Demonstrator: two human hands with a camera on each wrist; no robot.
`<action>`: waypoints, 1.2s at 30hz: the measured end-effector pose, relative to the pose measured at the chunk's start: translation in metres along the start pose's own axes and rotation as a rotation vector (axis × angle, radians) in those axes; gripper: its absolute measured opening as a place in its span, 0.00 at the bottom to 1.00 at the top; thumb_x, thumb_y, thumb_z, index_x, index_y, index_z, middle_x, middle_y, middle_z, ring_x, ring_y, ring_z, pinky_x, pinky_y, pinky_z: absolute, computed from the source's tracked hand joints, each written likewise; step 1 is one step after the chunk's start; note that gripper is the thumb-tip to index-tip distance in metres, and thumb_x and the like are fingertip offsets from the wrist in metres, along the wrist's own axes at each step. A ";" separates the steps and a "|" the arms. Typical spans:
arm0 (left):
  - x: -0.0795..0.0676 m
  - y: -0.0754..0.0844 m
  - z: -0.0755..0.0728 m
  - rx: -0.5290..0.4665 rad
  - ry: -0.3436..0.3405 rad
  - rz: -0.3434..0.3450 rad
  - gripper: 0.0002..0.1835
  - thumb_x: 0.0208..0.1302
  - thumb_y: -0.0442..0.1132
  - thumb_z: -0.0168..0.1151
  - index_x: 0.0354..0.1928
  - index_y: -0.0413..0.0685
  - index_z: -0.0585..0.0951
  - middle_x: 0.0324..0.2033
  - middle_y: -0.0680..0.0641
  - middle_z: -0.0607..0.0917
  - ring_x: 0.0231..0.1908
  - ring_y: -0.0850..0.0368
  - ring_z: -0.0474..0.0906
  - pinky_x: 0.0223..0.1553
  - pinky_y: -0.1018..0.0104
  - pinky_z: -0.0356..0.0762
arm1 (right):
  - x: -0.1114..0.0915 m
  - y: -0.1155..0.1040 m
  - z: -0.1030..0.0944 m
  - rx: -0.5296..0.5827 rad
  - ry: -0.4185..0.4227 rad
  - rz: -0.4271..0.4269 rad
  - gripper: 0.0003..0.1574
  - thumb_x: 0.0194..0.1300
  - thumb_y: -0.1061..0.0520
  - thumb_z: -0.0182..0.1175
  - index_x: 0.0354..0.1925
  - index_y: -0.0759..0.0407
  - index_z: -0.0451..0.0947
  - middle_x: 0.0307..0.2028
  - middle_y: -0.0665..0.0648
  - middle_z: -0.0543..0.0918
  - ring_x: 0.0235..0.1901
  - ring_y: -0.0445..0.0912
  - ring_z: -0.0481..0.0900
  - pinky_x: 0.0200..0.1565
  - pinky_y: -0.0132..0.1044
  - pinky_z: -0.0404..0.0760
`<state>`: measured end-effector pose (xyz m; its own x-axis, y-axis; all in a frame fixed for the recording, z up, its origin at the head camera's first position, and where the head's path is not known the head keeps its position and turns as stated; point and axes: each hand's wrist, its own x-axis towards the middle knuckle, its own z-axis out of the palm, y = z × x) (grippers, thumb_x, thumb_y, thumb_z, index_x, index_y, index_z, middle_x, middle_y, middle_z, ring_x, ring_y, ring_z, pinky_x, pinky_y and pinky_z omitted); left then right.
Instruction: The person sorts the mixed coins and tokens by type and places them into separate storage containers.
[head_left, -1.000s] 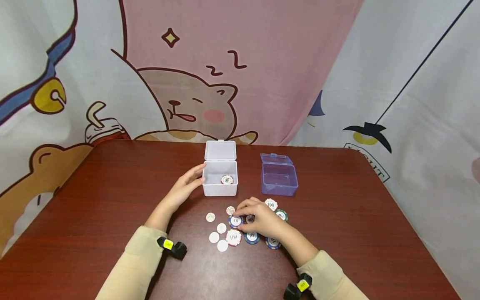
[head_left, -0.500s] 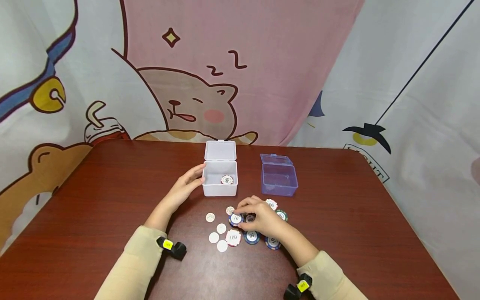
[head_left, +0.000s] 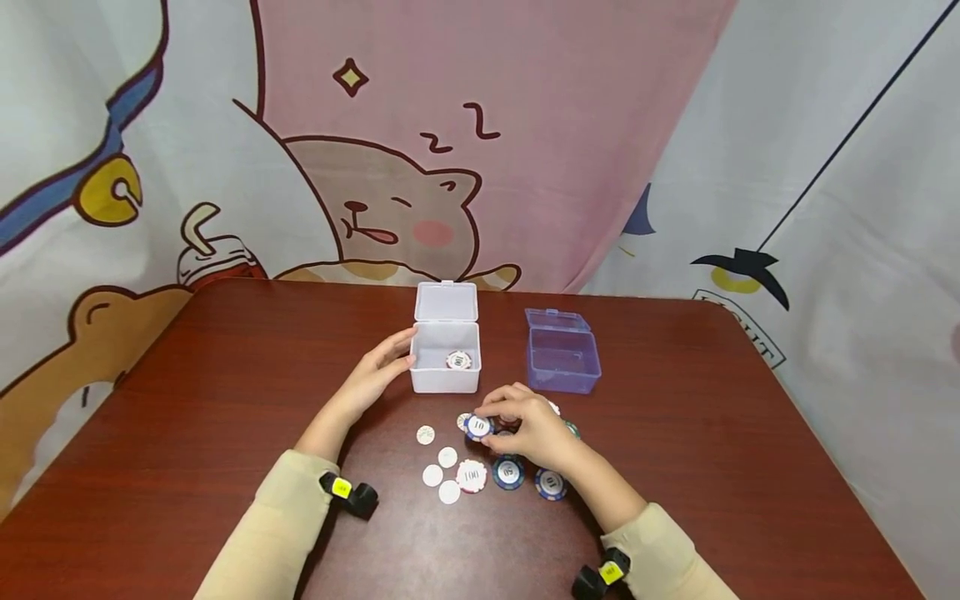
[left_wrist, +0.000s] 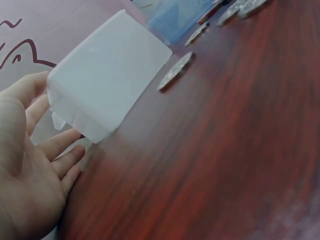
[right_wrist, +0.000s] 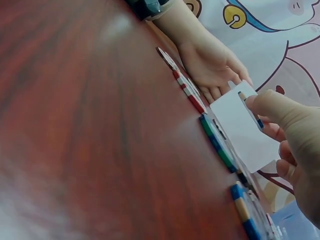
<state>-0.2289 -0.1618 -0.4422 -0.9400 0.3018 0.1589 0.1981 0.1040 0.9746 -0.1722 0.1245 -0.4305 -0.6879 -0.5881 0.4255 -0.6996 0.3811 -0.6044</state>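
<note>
My right hand (head_left: 532,429) pinches a blue-edged poker chip (head_left: 479,427) marked 10 between thumb and fingers. In the right wrist view this chip (right_wrist: 251,110) shows edge-on, off the table. My left hand (head_left: 366,385) touches the left side of a white lidded box (head_left: 446,382) with relaxed fingers and thumb. The box's lid stands raised at the back, and a red-and-white poker chip (head_left: 459,360) lies inside. In the left wrist view the fingers (left_wrist: 60,145) lie along the white box (left_wrist: 110,70).
A translucent purple box (head_left: 562,381) with its lid raised stands to the right. A white 100 chip (head_left: 472,477), two blue chips (head_left: 508,472) and several small pale discs (head_left: 447,457) lie in front of the boxes. My right hand partly hides a green chip (head_left: 573,428).
The right hand has lifted the blue 10 chip from the table and shifted slightly toward the boxes. The left hand stays at the white box. The head view has shifted slightly.
</note>
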 end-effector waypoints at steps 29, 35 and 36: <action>-0.001 0.005 0.001 0.014 0.005 -0.012 0.28 0.70 0.34 0.54 0.69 0.39 0.63 0.65 0.32 0.66 0.65 0.40 0.61 0.62 0.44 0.57 | 0.053 -0.005 -0.026 -0.013 0.143 0.015 0.20 0.46 0.65 0.75 0.41 0.61 0.86 0.41 0.52 0.82 0.40 0.46 0.73 0.34 0.42 0.75; 0.001 -0.002 0.000 -0.001 0.006 0.002 0.28 0.69 0.36 0.55 0.70 0.41 0.64 0.65 0.34 0.67 0.65 0.42 0.62 0.63 0.45 0.57 | 0.064 -0.002 -0.024 0.002 0.163 0.037 0.19 0.46 0.65 0.75 0.40 0.62 0.86 0.40 0.54 0.82 0.38 0.54 0.74 0.33 0.47 0.77; 0.001 -0.003 0.000 0.002 0.006 -0.002 0.28 0.69 0.36 0.56 0.70 0.42 0.64 0.65 0.34 0.67 0.65 0.42 0.62 0.63 0.46 0.57 | 0.066 0.000 -0.023 0.002 0.166 0.038 0.19 0.46 0.65 0.75 0.40 0.63 0.86 0.40 0.55 0.82 0.38 0.54 0.74 0.33 0.49 0.77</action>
<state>-0.2308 -0.1618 -0.4445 -0.9420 0.2962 0.1580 0.1970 0.1066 0.9746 -0.2214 0.1025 -0.3866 -0.7364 -0.4475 0.5074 -0.6722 0.3996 -0.6232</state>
